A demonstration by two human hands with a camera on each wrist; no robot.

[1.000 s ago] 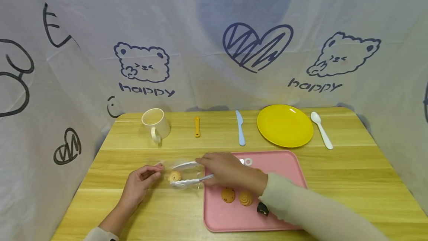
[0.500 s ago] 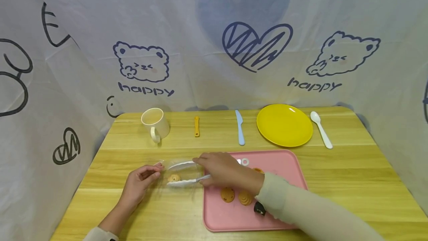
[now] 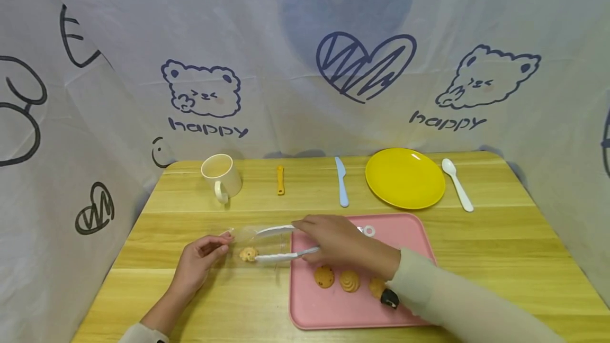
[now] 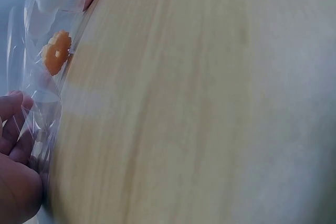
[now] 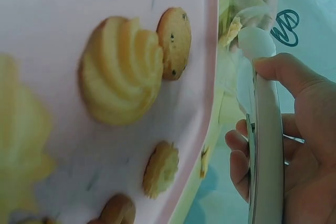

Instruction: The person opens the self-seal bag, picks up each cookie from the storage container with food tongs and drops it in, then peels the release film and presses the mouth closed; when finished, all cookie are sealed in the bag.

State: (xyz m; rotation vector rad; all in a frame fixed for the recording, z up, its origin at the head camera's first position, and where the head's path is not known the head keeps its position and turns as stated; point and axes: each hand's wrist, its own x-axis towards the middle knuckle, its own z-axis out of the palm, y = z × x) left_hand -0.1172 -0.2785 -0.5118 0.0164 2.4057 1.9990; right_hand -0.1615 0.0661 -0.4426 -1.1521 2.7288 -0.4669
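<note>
My left hand [image 3: 197, 258] pinches the left end of a clear plastic bag [image 4: 48, 100] on the wooden table. Inside the bag lies a ridged, ring-like cookie [image 3: 248, 254], orange-brown in the left wrist view. My right hand [image 3: 335, 240] grips a pair of white-tipped tongs [image 3: 277, 258], thumb on one arm and fingers round the other. The tong arms stand apart and reach left into the bag, the lower tip right beside the cookie. Beneath my right forearm is a pink tray [image 3: 305, 314] with several cookies, among them a swirled one [image 3: 350, 281] and a speckled round one [image 3: 325, 277].
Along the back of the table stand a cream mug [image 3: 223, 176], a short yellow handle-like piece [image 3: 280, 180], a light blue knife [image 3: 341, 181], a yellow plate [image 3: 405, 179] and a white spoon [image 3: 457, 184]. A dark-coated piece [image 3: 389, 298] lies on the tray. White cloth hangs behind.
The tongs first edge left, then my right hand draws them back to the right, their tips leaving the cookie behind in the bag. My left hand stays in place.
</note>
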